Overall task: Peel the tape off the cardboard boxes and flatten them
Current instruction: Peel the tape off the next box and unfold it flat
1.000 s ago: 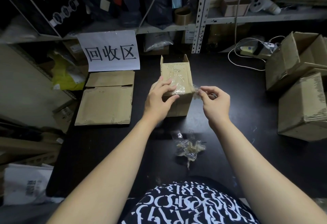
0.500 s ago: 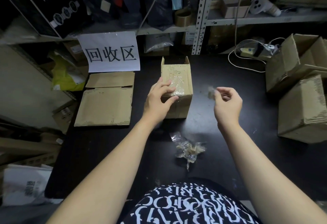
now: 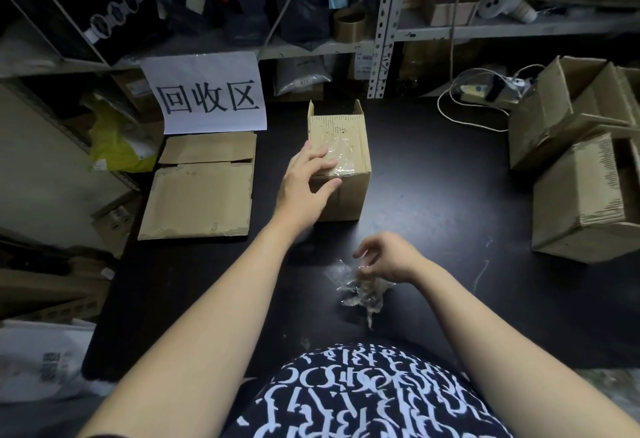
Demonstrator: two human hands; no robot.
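white paper sign (image 3: pixel 207 95): 回收区 | black box (image 3: pixel 104 5): FULL FACE MASK

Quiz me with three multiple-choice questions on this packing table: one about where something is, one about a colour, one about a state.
1. The flattened cardboard lies where from the small box? A left; B right; C on top.
2. The paper sign is: A yellow; B white; C red.
3. The small box's top is: A stripped bare; B crushed flat; C still covered with clear tape.

Answers: A, it lies off the box's left side. B, a white sheet with black characters. C, glossy film shows on top.
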